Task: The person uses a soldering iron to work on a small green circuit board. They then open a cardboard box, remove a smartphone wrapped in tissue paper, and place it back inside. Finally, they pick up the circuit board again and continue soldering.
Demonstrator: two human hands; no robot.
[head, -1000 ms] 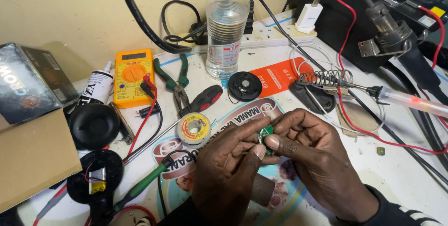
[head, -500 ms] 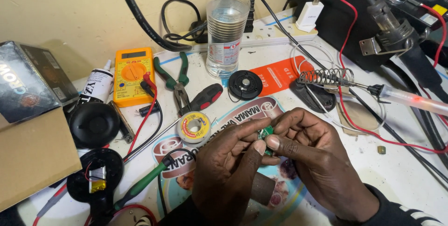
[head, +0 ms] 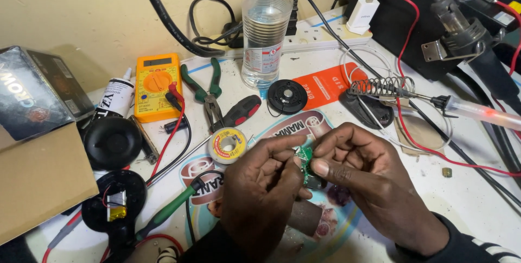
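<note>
The white bench point(head: 477, 198) in front of me is crowded: a yellow meter point(head: 157, 85), pliers point(head: 208, 90), a water bottle point(head: 264, 32) and a soldering iron point(head: 467, 109) in its coil stand lie along the far side, against a beige wall. My left hand point(head: 260, 198) and right hand point(head: 369, 181) meet over the middle of the bench, fingertips of both pinched on a small green board point(head: 304, 158) held just above the surface. A solder reel point(head: 227, 144) sits just left of my left hand.
</note>
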